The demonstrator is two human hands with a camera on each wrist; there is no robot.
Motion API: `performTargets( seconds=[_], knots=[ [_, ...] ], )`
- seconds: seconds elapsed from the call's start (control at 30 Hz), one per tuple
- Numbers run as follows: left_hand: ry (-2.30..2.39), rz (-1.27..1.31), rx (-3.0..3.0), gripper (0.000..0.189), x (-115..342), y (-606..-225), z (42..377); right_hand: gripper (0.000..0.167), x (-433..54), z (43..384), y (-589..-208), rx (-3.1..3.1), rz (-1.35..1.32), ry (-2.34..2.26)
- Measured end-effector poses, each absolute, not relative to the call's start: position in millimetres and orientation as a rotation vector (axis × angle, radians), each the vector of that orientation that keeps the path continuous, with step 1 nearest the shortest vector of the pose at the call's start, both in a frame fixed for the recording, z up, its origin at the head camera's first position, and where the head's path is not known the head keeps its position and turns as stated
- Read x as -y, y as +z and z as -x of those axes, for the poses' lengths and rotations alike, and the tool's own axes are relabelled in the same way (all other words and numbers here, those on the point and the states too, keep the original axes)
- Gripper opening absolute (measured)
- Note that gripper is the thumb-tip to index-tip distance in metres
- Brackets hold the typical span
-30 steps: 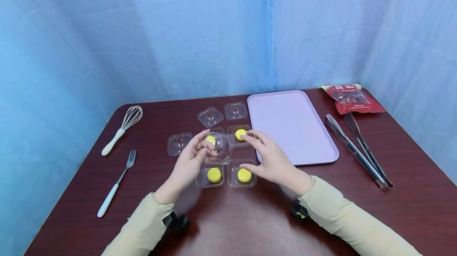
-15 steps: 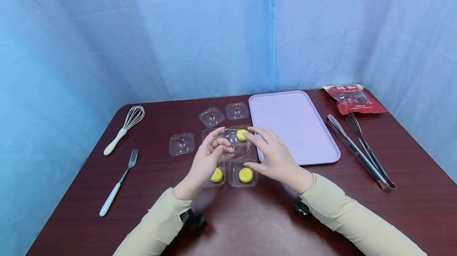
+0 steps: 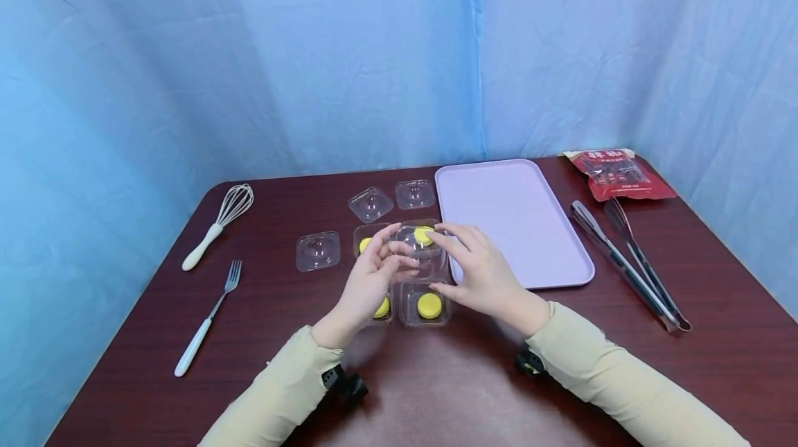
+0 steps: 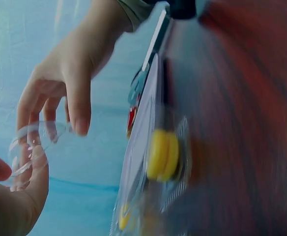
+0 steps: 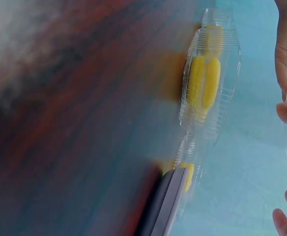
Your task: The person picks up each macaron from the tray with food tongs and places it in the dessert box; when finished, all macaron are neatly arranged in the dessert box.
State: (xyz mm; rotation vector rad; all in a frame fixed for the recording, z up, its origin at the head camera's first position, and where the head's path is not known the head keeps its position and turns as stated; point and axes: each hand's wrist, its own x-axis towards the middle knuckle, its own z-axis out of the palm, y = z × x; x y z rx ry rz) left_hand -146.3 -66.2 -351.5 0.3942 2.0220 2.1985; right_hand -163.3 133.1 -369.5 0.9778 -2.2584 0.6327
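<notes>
In the head view my left hand [image 3: 364, 281] pinches a clear plastic lid [image 3: 431, 267] between thumb and fingers, above the containers. My right hand [image 3: 483, 270] is spread at the lid's right side, thumb and fingers apart; whether it touches the lid I cannot tell. Below stand several clear plastic containers, each with a yellow macaron. The front right macaron [image 3: 429, 305] shows fully in its container [image 3: 408, 319]. Another macaron [image 3: 424, 236] appears through the held lid. My left hand partly hides the two left macarons. The left wrist view also shows the lid [image 4: 20, 167] held up off the table.
Three more clear lids, one at left [image 3: 318, 251] and two behind [image 3: 370, 205], lie on the table. A lilac tray [image 3: 514, 218] is right of the containers. Beyond it are tongs [image 3: 623, 267] and a red food bag [image 3: 623, 180]. A whisk [image 3: 219, 225] and fork [image 3: 208, 319] lie left.
My left hand has carried the lid rightward, from over the left containers to over the back right one beside my right hand. The right hand has barely moved.
</notes>
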Motion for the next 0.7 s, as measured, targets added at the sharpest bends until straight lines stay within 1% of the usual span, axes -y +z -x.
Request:
performTargets(
  seconds=[0.2,0.33,0.43,0.57,0.7],
  knots=[
    [1.875,-0.609,-2.459,0.053,76,-354,149,0.082,-138,163,-370,2.315,-0.991,0.67],
    [1.51,-0.835,-2.723,0.055,85,-355,149,0.079,-141,160,-370,2.412,-0.992,0.682],
    [1.217,-0.988,-2.813,0.06,91,-355,149,0.078,-143,158,-371,2.493,-0.986,0.691],
    [0.93,-1.089,-2.86,0.07,95,-358,148,0.076,-144,156,-373,2.572,-0.984,0.72],
    [0.835,-1.131,-2.88,0.071,96,-362,146,0.076,-143,153,-374,2.606,-0.998,0.765]
  ],
)
